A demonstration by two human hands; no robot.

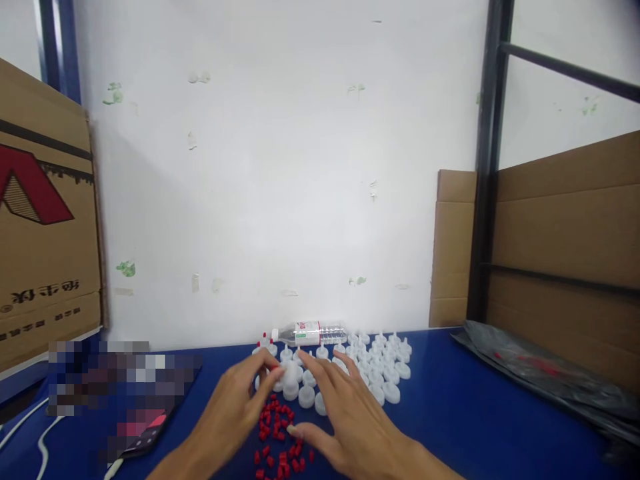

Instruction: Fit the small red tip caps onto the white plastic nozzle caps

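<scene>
My left hand (233, 400) pinches a white nozzle cap (290, 373) between thumb and fingertips, a bit of red showing at the fingers; the cap looks slightly blurred. With fingers spread, my right hand (345, 413) hovers over the front of the group of white nozzle caps (391, 392), its thumb reaching toward the red pieces. Small red tip caps (267, 430) lie scattered on the blue table below and between both hands. At the back left of the group, a few white caps carry red tips (265, 335). My hands hide part of the group.
A clear plastic bottle (310, 333) lies on its side behind the caps, against the white wall (280, 167). Cardboard boxes (50, 253) stand left and right. A grey plastic bag (545, 373) lies on the right; white cables (43, 440) and a pixelated item are on the left.
</scene>
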